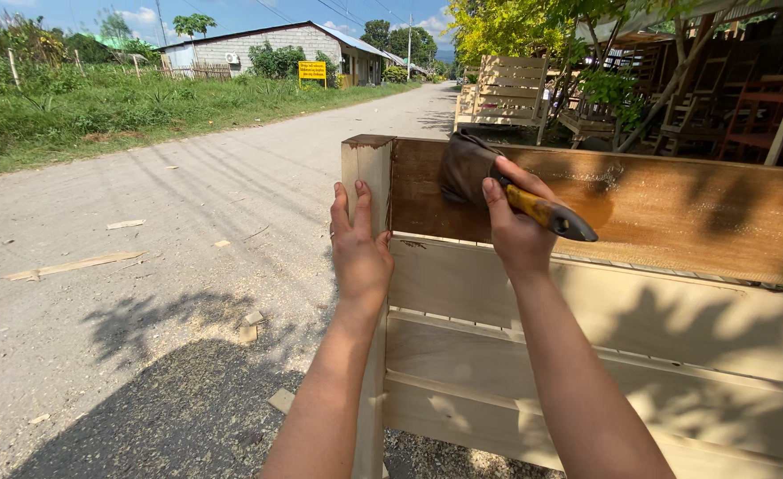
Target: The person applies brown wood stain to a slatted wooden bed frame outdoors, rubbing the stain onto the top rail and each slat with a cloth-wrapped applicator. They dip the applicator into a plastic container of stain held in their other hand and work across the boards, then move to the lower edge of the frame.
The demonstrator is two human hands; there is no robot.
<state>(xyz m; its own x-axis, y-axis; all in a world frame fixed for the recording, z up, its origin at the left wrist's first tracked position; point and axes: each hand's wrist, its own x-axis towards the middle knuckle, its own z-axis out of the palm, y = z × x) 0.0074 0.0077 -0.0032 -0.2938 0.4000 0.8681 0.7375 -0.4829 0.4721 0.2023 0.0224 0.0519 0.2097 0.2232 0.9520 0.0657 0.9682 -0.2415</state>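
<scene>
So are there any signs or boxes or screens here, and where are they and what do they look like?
Sign: far off across the road, in front of the grey brick house; a yellow rectangle with dark writing too small to read.
No packages, labels or screens show.

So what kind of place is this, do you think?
Probably a roadside woodworking yard, outdoors. The right hand works a paintbrush along a wooden panel, finished wooden furniture stands behind, and offcuts litter the road.
</scene>
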